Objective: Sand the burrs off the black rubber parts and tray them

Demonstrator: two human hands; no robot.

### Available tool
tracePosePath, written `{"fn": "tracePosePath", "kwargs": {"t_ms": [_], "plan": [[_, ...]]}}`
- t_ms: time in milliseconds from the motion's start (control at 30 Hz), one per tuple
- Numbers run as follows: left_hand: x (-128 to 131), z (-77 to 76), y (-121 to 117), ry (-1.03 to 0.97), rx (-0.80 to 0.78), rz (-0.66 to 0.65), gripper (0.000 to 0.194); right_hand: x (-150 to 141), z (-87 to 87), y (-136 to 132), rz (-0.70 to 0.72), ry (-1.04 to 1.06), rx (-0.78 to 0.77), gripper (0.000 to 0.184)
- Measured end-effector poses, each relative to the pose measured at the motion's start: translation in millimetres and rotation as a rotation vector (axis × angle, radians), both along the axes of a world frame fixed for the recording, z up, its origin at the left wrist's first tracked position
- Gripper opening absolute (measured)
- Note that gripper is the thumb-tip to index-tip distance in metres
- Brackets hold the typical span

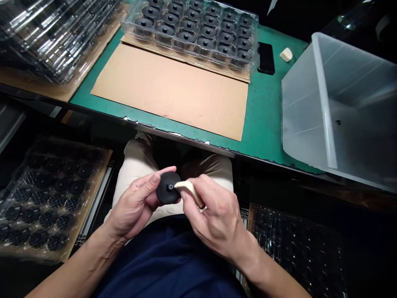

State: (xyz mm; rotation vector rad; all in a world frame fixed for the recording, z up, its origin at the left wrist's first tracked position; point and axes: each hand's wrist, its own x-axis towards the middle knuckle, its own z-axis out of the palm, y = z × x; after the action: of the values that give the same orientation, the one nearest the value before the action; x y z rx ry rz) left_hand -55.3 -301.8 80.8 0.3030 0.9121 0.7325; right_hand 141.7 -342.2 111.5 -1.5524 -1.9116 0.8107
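Over my lap, my left hand [138,203] grips a round black disc-shaped part [167,196] by its edge, thumb on the near face. A small raised hub stands at the middle of that face. My right hand [212,211] is closed around a small cream-coloured block [191,191], whose kind I cannot make out. The block's tip is at the disc's hub; whether it touches cannot be seen. On the table, a clear plastic tray [198,43] holds rows of similar black round parts.
A cardboard sheet [173,91] lies on the green table [263,111], with a phone [266,58], another cream block [285,54] and a translucent bin [300,103] to the right. Stacked clear trays [62,37] stand left. Lower down are a filled tray [46,198] and another tray [294,244].
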Motion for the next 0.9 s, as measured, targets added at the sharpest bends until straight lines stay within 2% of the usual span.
{"fn": "tracePosePath", "kwargs": {"t_ms": [33,100,200,267,367,467,567,667,700,767,833,900], "plan": [[0,-0.2,0,0.006,-0.002,0.024,0.038,0,0.0,-1,0.016,0.014,-0.022,0.024],[-1,-1.6,0,0.007,0.000,-0.015,0.038,2,0.3,-1,0.025,0.008,-0.029,0.025],[-4,-4.8,-2,-0.046,0.009,-0.182,0.040,5,0.4,2,0.083,-0.059,0.074,0.022],[-5,-5.4,-2,-0.089,0.000,-0.213,0.040,5,0.0,4,0.139,-0.080,0.153,0.023],[-4,-2.9,-2,-0.070,0.014,-0.079,0.036,0,-0.9,4,0.055,-0.054,0.147,0.016],[-5,-0.7,0,-0.004,0.053,0.035,0.035,-4,-2.2,0,-0.006,0.012,0.024,0.029],[-9,-3.0,0,0.005,0.053,-0.091,0.039,-2,-2.4,0,0.020,-0.020,0.046,0.025],[-11,-6.8,-3,-0.064,0.045,-0.276,0.044,3,-0.2,6,0.158,-0.074,0.153,0.024],[-11,-7.4,-4,-0.096,0.036,-0.300,0.046,3,0.9,9,0.207,-0.082,0.184,0.025],[-9,-7.2,-4,-0.130,0.023,-0.247,0.043,3,2.1,12,0.212,-0.075,0.221,0.024],[-7,-5.7,-2,-0.098,0.049,-0.092,0.038,-1,1.2,13,0.109,-0.026,0.187,0.017],[-7,-4.3,1,-0.044,0.089,0.039,0.040,-5,-1.7,11,0.008,0.038,0.110,0.025]]}}
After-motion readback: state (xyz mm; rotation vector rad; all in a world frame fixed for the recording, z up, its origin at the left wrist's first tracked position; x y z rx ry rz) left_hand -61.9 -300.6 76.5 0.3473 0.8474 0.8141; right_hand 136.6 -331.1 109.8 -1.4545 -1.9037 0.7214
